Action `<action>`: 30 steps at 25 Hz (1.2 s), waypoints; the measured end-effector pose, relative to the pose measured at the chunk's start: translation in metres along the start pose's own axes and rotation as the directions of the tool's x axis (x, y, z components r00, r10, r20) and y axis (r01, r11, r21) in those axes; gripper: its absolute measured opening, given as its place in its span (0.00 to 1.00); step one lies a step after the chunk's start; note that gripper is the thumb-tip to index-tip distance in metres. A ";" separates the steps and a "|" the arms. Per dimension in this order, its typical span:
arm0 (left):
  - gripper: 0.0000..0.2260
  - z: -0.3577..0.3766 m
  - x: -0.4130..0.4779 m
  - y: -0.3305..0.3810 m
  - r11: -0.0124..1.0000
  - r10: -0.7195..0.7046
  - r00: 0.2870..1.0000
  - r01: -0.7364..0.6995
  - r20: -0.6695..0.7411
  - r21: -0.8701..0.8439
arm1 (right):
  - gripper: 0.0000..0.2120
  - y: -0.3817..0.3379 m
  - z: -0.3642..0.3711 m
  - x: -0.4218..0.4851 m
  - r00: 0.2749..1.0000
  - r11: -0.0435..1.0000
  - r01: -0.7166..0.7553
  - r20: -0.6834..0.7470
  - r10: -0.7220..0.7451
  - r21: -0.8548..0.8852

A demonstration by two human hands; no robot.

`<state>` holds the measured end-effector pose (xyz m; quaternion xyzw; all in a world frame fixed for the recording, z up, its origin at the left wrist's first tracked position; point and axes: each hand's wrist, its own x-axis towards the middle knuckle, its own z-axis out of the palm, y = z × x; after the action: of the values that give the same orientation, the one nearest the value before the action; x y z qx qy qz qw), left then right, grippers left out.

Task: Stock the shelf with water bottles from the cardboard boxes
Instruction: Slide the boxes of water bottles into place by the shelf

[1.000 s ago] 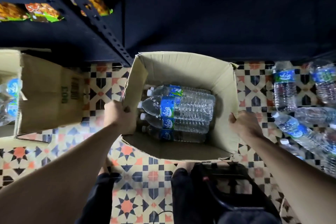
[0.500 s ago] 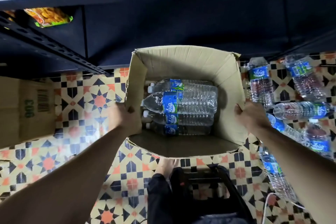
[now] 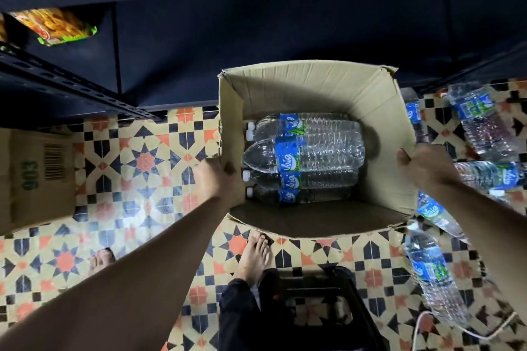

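An open cardboard box (image 3: 313, 85) stands on the tiled floor in front of the dark shelf (image 3: 256, 23). Several clear water bottles (image 3: 313, 154) with blue labels lie stacked on their sides inside it, caps pointing left. My left hand (image 3: 219, 179) grips the box's left wall at its near corner. My right hand (image 3: 425, 168) grips the right wall, thumb inside the rim. The lower bottles in the box are partly hidden by the top ones.
Several loose water bottles (image 3: 482, 122) lie on the floor to the right of the box. A second cardboard box (image 3: 34, 177) sits at the left. A snack packet (image 3: 57, 25) lies on the shelf's left bay. A black stool (image 3: 319, 310) and my bare feet are below.
The box, held at both sides, has shifted right relative to the left box and shelf. The left box has slid toward the frame edge. My grip is unchanged.
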<state>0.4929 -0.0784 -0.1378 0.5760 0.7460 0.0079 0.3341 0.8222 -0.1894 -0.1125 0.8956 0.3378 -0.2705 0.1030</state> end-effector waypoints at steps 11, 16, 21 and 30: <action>0.08 0.010 -0.008 0.010 0.995 -0.066 0.996 0.061 0.067 0.080 | 0.24 0.004 0.027 -0.020 0.996 0.984 -0.073 -0.042 0.081 0.160; 0.13 0.004 -0.009 0.002 0.992 -0.069 0.996 0.061 0.065 0.108 | 0.20 0.004 0.030 -0.029 0.989 0.953 -0.127 -0.034 0.142 0.277; 0.13 -0.006 -0.015 -0.001 0.996 -0.085 0.993 0.084 0.087 0.012 | 0.20 0.000 0.037 -0.051 0.991 0.943 -0.116 -0.022 0.129 0.310; 0.16 -0.056 -0.031 -0.014 0.991 0.025 0.973 0.007 0.228 -0.136 | 0.29 -0.056 0.026 -0.103 0.973 0.919 0.059 -0.226 0.034 0.391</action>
<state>0.4563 -0.0889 -0.0845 0.5525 0.6976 -0.0064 0.4562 0.7103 -0.2130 -0.0769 0.9209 0.2915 -0.2288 -0.1211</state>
